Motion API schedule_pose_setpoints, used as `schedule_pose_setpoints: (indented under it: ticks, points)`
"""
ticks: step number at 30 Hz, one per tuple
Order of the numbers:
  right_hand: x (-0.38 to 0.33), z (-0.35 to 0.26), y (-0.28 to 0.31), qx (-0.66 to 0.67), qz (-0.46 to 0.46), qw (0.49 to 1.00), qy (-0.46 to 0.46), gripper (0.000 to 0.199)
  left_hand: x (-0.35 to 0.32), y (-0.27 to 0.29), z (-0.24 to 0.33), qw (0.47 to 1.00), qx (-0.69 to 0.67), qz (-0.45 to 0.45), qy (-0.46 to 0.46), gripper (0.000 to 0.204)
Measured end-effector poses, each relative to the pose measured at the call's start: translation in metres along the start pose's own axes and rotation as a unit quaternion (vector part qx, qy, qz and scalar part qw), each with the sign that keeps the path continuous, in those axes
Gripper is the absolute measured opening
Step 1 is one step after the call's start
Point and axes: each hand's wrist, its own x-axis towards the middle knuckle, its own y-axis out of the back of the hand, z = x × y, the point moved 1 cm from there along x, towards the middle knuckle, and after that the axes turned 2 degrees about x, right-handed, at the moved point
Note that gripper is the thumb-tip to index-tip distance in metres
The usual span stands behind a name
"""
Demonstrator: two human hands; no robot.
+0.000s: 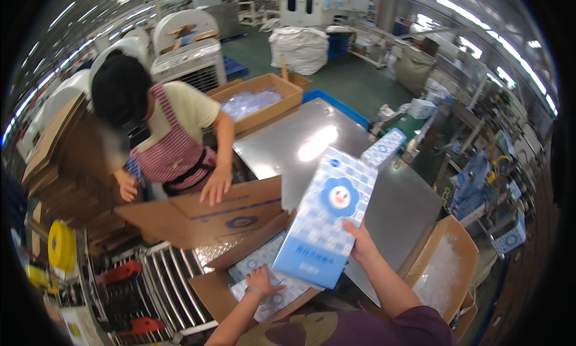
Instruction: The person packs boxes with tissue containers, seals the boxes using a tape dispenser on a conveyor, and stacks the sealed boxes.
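Observation:
My right hand (pixel 362 240) is closed on the right edge of a large blue and white package (pixel 327 217) with a flower-shaped cartoon print. The package is held up tilted above the table and the carton. Below and to its left, my left hand (pixel 262 282) lies with fingers apart on blue and white packs (pixel 264 259) inside an open cardboard carton (pixel 210 295). Part of the carton is hidden behind the held package. Another blue and white package (pixel 384 148) shows beyond the held one, on the far side of the metal table (pixel 300 130).
A co-worker (pixel 174 130) stands at the left, one hand over a brown cardboard sheet (pixel 207 217). Roller conveyor (pixel 174 280) and stacked flat cardboard (pixel 66 160) are at left. Boxes of clear plastic bags stand at the back (pixel 264 100) and right (pixel 441 268). Machinery (pixel 480 184) lines the right.

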Motion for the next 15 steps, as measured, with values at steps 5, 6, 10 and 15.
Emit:
schedule_pose_setpoints:
  ticks: [5,6,10,15]
  points:
    - [-0.005,0.046,-0.078,-0.575,-0.385,0.659,0.294,0.085,-0.002,-0.047,-0.039,0.999,-0.008,0.014,-0.048,0.115]
    - [0.002,0.061,-0.095,-0.601,-0.498,0.542,0.311,0.084,0.002,-0.108,-0.074,0.990,-0.073,0.076,-0.094,0.122]
    - [0.052,0.189,-0.056,-0.740,-0.463,0.401,0.278,0.075,-0.025,-0.001,-0.002,0.994,0.043,-0.028,0.094,0.122]
    - [0.071,0.239,-0.061,-0.742,-0.501,0.445,0.028,0.057,-0.041,0.017,-0.030,0.983,-0.076,-0.125,0.110,0.092]
